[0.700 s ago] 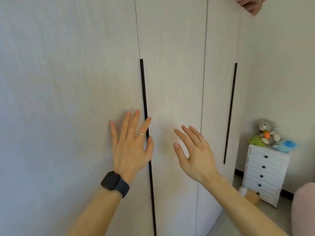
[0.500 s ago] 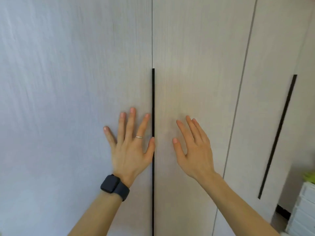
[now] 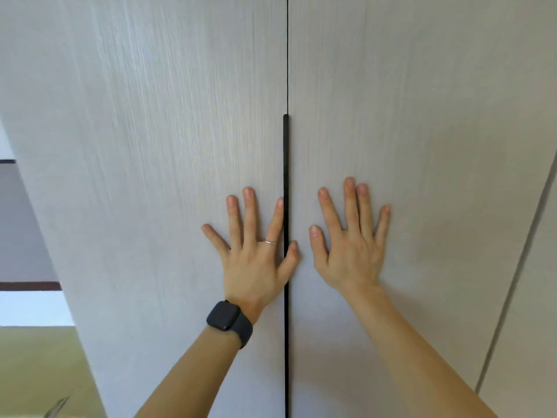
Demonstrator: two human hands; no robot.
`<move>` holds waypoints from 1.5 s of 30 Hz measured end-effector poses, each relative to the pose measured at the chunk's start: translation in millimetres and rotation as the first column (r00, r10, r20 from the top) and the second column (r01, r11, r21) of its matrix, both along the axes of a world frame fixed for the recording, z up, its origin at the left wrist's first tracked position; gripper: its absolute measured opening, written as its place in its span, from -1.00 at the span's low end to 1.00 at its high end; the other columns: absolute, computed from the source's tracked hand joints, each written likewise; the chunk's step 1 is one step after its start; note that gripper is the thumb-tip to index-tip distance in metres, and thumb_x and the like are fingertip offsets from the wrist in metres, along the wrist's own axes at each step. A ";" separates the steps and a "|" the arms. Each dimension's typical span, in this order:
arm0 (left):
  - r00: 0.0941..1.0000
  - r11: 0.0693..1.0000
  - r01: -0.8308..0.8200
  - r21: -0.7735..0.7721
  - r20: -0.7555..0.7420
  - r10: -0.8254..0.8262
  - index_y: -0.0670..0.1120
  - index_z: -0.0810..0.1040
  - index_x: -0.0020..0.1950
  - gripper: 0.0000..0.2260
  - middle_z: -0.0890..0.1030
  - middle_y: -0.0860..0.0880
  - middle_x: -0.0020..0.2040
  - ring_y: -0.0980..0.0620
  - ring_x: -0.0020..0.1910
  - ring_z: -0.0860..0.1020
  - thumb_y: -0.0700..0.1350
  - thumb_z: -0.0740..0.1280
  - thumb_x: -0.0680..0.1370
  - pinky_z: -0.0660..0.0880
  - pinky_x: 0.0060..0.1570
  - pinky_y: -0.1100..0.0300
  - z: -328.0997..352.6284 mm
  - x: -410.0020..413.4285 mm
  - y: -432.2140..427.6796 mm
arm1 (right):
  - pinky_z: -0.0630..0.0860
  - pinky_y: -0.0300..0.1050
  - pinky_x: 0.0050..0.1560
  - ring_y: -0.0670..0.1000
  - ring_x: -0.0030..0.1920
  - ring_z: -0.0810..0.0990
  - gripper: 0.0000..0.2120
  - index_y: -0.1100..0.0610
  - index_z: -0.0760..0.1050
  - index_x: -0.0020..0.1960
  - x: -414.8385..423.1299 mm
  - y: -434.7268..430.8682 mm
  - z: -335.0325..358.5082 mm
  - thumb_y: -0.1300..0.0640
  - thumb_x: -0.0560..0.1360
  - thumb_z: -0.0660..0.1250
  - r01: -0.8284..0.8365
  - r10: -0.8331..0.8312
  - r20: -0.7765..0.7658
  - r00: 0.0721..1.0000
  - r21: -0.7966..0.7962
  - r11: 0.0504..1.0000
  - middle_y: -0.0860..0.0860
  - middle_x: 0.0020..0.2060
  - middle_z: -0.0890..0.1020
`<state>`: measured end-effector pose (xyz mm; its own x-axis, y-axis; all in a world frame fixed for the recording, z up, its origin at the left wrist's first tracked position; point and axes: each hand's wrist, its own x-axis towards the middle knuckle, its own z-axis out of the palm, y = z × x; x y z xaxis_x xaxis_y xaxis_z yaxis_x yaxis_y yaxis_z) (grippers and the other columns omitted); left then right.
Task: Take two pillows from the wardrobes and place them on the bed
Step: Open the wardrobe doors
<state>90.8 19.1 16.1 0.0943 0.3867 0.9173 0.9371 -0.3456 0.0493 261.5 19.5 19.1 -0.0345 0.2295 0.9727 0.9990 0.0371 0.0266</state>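
Note:
A tall pale wood-grain wardrobe fills the view, its doors closed. My left hand (image 3: 254, 251), with a ring and a dark watch on the wrist, lies flat with spread fingers on the left door (image 3: 150, 176), thumb at the black vertical handle strip (image 3: 285, 176). My right hand (image 3: 351, 239) lies flat with straight fingers on the right door (image 3: 422, 146), just right of that strip. No pillow and no bed are in view.
A further wardrobe door (image 3: 539, 297) begins at the seam on the far right. At the left edge, past the wardrobe's side, a grey and white wall with a dark band (image 3: 27, 286) and a yellowish surface (image 3: 36, 366) show.
The view has swung left and closer to the wardrobe; the white drawer unit at the right has left the frame. Both hands have moved onto the doors, on either side of the black strip.

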 end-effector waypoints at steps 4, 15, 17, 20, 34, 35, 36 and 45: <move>1.000 1.000 0.015 -0.024 0.028 -0.014 0.14 0.26 0.56 -0.40 0.02 -0.19 0.62 -0.23 0.61 -0.07 0.21 0.25 0.53 -0.01 0.34 -0.53 1.5 -2.2 -2.3 | 0.01 0.33 0.53 0.08 0.61 0.05 -0.43 -0.09 0.09 0.61 1.6 5.7 -0.8 -0.15 0.63 0.09 -0.030 0.030 0.001 1.000 0.023 0.999 0.08 0.60 0.11; 0.988 0.979 0.131 -0.154 0.100 -0.116 0.12 0.26 0.57 -0.32 -0.03 -0.15 0.64 -0.19 0.62 -0.10 0.12 0.38 0.47 0.13 0.28 -0.55 6.6 -3.4 -45.9 | -0.06 0.32 0.55 0.05 0.62 -0.09 -0.42 -0.14 -0.08 0.62 7.6 -5.6 -1.9 -0.17 0.66 0.03 -0.053 0.052 -0.018 0.999 -0.115 0.992 0.02 0.62 -0.01; 0.983 0.974 0.168 -0.155 0.099 -0.154 0.11 0.25 0.57 -0.33 -0.04 -0.15 0.64 -0.18 0.62 -0.12 0.13 0.34 0.48 0.14 0.28 -0.54 8.2 -10.1 -60.9 | -0.10 0.31 0.55 0.06 0.62 -0.14 -0.42 -0.13 -0.12 0.63 6.6 -9.3 2.0 -0.18 0.67 -0.01 -0.047 0.045 -0.016 0.999 -0.172 0.984 0.02 0.63 -0.06; 0.968 0.956 0.242 -0.164 0.111 -0.225 0.13 0.20 0.58 -0.34 -0.08 -0.12 0.65 -0.14 0.62 -0.17 0.13 0.32 0.50 0.07 0.36 -0.49 8.5 -21.8 -85.5 | -0.13 0.30 0.55 0.08 0.62 -0.16 -0.42 -0.12 -0.14 0.63 4.3 -15.8 3.9 -0.20 0.67 -0.08 -0.037 0.034 -0.018 0.999 -0.242 0.970 0.03 0.64 -0.11; 0.901 0.877 0.431 -0.214 0.152 -0.406 -0.10 0.17 0.59 -0.34 0.00 -0.12 0.64 -0.04 0.62 0.01 -0.07 0.40 0.56 0.23 0.51 -0.13 10.1 -97.9 -206.4 | 0.39 -0.12 0.44 -0.22 0.43 0.39 -0.46 -0.17 0.36 0.48 -105.7 -210.2 -95.1 -0.22 0.53 0.32 -0.996 0.395 -0.917 0.051 -0.074 -0.043 -0.23 0.44 0.44; 0.902 0.875 0.429 -0.225 0.160 -0.401 -0.08 0.15 0.59 -0.34 0.01 -0.09 0.64 0.01 0.62 0.02 -0.06 0.39 0.57 0.20 0.53 -0.01 10.7 -103.7 -214.1 | 0.38 -0.15 0.44 -0.22 0.44 0.39 -0.42 -0.14 0.34 0.50 -116.8 -216.8 -104.7 -0.26 0.53 0.30 -0.997 0.408 -0.913 0.025 -0.052 -0.056 -0.27 0.43 0.46; 0.903 0.874 0.425 -0.236 0.180 -0.391 -0.06 0.12 0.59 -0.33 0.03 -0.05 0.64 0.07 0.61 0.04 -0.04 0.38 0.58 0.17 0.53 0.12 10.5 -110.0 -223.5 | 0.39 -0.23 0.39 -0.26 0.42 0.40 -0.46 -0.15 0.34 0.49 -127.0 -221.1 -112.0 -0.25 0.55 0.30 -0.998 0.415 -0.910 0.002 -0.030 -0.060 -0.34 0.39 0.47; 0.711 0.854 0.482 -0.197 0.658 -0.249 0.02 0.42 0.45 -0.60 0.54 0.09 0.37 0.16 0.28 0.56 0.01 0.32 0.61 0.53 0.17 0.25 -19.8 -166.3 -302.4 | 0.43 -0.07 0.41 -0.11 0.47 0.39 -0.40 0.03 0.27 0.55 -179.6 -258.4 -120.2 0.14 0.56 0.38 -0.967 0.628 -0.778 0.020 -0.175 -0.185 -0.17 0.46 0.44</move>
<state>-75.5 -283.3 -3.8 -0.2168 0.7261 0.6525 0.4741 -0.5060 0.7206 81.9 -238.9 -101.1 -0.4692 0.6712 0.5739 -0.0224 0.6406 -0.7675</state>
